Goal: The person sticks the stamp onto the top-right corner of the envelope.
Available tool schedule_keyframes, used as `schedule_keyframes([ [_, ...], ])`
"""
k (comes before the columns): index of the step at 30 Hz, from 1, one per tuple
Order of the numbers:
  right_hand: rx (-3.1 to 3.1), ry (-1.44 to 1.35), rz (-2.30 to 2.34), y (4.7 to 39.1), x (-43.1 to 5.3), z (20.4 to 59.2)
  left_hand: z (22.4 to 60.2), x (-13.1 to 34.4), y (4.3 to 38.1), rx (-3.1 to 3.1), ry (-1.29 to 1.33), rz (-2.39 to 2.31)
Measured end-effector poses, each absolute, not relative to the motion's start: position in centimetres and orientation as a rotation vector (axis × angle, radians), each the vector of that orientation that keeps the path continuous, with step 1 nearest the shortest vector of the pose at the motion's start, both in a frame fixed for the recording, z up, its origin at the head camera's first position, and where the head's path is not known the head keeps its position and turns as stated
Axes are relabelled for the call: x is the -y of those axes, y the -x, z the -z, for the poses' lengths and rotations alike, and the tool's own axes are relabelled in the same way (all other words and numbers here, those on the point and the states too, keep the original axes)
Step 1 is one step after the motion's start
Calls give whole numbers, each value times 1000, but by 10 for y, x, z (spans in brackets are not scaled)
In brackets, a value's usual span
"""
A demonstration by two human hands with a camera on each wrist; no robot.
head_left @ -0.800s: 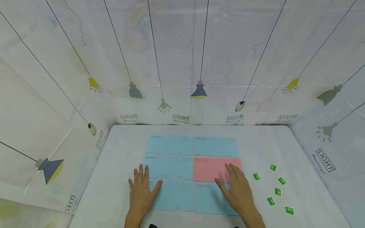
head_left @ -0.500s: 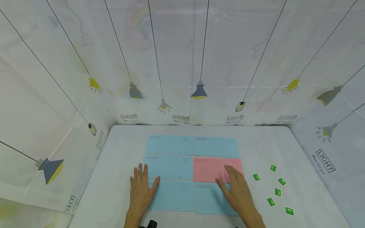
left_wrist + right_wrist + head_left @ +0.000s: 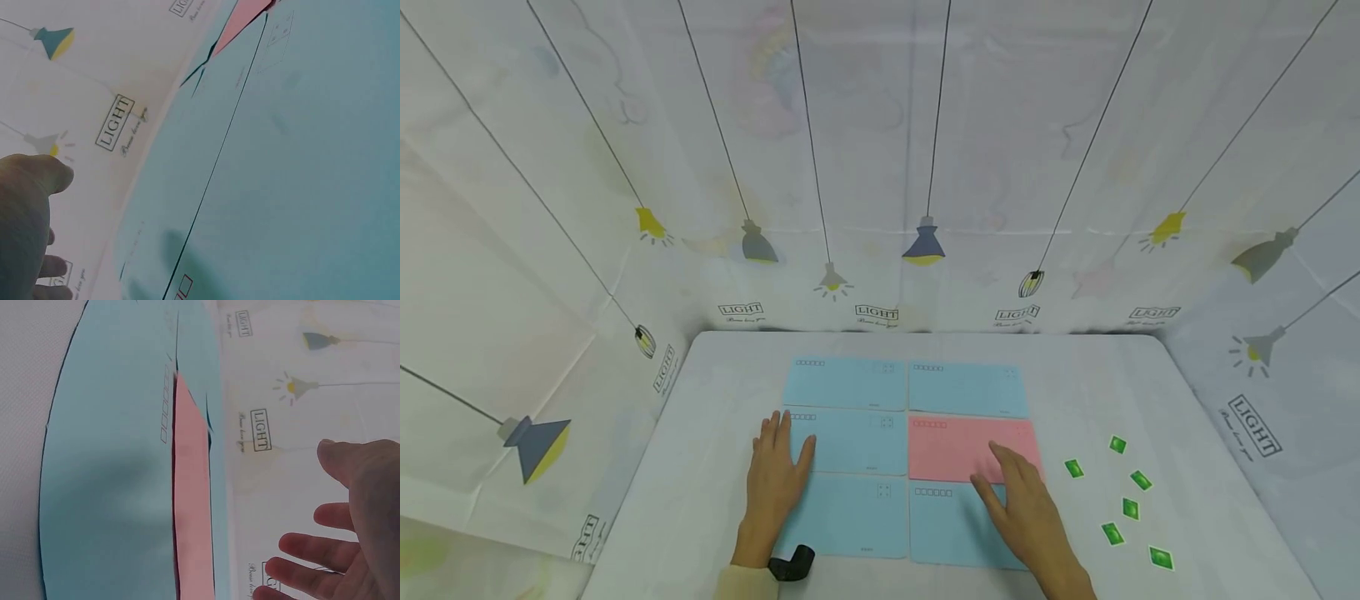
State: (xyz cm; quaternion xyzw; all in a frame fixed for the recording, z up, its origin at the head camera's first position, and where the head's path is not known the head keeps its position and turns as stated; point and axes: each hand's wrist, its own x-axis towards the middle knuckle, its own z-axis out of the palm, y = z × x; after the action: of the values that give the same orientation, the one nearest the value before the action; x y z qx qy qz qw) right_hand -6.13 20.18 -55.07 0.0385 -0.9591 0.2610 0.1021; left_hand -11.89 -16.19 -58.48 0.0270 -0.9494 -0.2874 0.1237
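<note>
Several blue envelopes and one pink envelope [image 3: 955,448] lie flat in a grid of two columns. My left hand [image 3: 775,475], fingers extended and thumb apart, is over the left edge of the middle-left blue envelope [image 3: 850,442] and holds nothing. My right hand [image 3: 1026,508] hovers with relaxed fingers across the pink envelope's lower right part and the front-right blue envelope [image 3: 947,525], also with nothing in it. In the right wrist view, the right fingers [image 3: 319,553] are spread above the paper. The left thumb [image 3: 47,174] shows in the left wrist view.
Several small green gem-shaped pieces [image 3: 1131,507] lie scattered on the white table [image 3: 1210,500] to the right of the envelopes. A black wrist device [image 3: 793,564] sits at my left wrist. A white curtain [image 3: 865,167] printed with lamps surrounds the table's back and sides.
My left hand has slid forward, away from me, bringing its sleeve and the black wrist device into view. The right hand has barely shifted. Envelopes and green pieces stay in place.
</note>
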Motion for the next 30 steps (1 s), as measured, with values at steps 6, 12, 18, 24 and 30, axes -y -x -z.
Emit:
schedule_keyframes([
  [6, 2866, -96, -758, 57, -202, 553, 581, 165, 137, 2789, -113, 852],
  [12, 2858, -85, -764, 54, -203, 557, 576, 169, 152, 2802, -128, 880],
  [18, 2887, -59, -769, 52, -202, 560, 580, 174, 165, 2863, -151, 902],
  [24, 2866, -65, -770, 49, -203, 563, 585, 182, 180, 2920, -146, 885],
  [30, 2862, -56, -738, 46, -204, 563, 589, 189, 195, 2995, -168, 876],
])
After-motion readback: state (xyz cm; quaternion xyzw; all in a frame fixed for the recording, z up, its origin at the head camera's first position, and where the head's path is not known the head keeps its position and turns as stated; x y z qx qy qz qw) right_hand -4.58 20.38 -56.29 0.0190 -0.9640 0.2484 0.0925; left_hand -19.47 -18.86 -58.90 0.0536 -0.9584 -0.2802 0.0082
